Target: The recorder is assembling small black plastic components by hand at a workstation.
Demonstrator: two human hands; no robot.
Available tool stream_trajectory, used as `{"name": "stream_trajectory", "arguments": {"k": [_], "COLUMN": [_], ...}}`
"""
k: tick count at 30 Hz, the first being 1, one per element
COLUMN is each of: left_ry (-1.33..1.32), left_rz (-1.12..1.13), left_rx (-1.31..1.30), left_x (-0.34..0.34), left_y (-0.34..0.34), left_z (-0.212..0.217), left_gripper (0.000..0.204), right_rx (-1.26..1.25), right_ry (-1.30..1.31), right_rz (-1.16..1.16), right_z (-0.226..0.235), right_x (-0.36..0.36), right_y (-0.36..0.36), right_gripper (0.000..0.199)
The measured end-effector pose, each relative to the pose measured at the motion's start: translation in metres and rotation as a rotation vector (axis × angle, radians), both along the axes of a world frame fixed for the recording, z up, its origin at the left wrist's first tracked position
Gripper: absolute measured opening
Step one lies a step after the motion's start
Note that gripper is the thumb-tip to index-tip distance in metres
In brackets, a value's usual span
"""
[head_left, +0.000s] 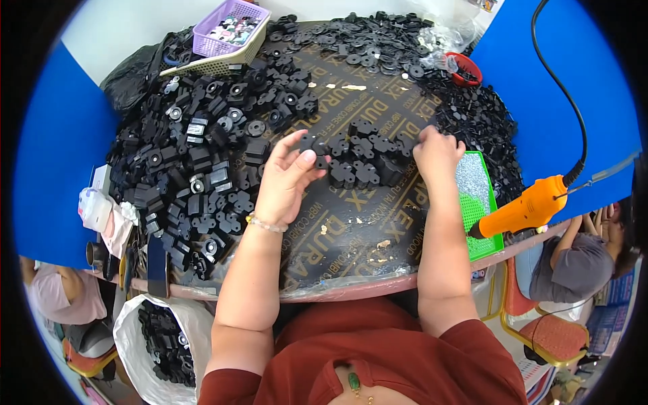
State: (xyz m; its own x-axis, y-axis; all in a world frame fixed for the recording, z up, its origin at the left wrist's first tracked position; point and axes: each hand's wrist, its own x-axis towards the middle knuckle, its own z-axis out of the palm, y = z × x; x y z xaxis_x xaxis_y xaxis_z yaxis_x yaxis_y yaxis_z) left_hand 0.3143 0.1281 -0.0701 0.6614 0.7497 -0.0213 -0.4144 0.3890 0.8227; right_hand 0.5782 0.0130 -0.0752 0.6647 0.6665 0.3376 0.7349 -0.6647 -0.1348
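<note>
A big heap of black plastic parts [202, 162] crowds the left side of the table [351, 229], and more black pieces [378, 40] lie along the far edge beside a purple basket [229, 27] and a small red bowl [464, 67]. An orange power screwdriver [530, 206] hangs at the right over a green tray [479, 196]. The left hand [283, 179] pinches one black part [312, 144] between thumb and fingers, just left of a cluster of parts [364, 162] at mid-table. The right hand [437, 154] rests curled on that cluster; whether it grips anything is hidden. Blue partitions [57, 155] flank the printed brown tabletop.
</note>
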Motion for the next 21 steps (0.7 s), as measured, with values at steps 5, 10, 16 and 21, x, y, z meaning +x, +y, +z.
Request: {"name": "stream_trajectory", "arguments": {"k": [5,10,16,21], "left_ry": [-0.011,-0.035,-0.031,-0.02], "left_rz": [-0.04,-0.057,-0.011,-0.04], "left_rx": [-0.018,-0.021,0.046,0.008], "left_x": [0.0,0.002,0.003,0.002], "left_y": [-0.006,-0.008,-0.007,-0.008], "left_z": [-0.004,-0.007,-0.012,-0.01], "left_gripper": [0.045,0.041,0.044,0.045], "right_rx": [0.741,0.944,0.818,0.656], "right_ry": [0.735,1.487,1.607,1.276], "right_rz": [0.499,0.754,0.673,0.872], "right_z": [0.019,0.029,0.031,0.04], "right_x": [-0.043,-0.098,-0.104,-0.092], "right_y": [0.0,0.002,-0.002,-0.009], "right_gripper": [0.023,0.017,0.024,0.019]}}
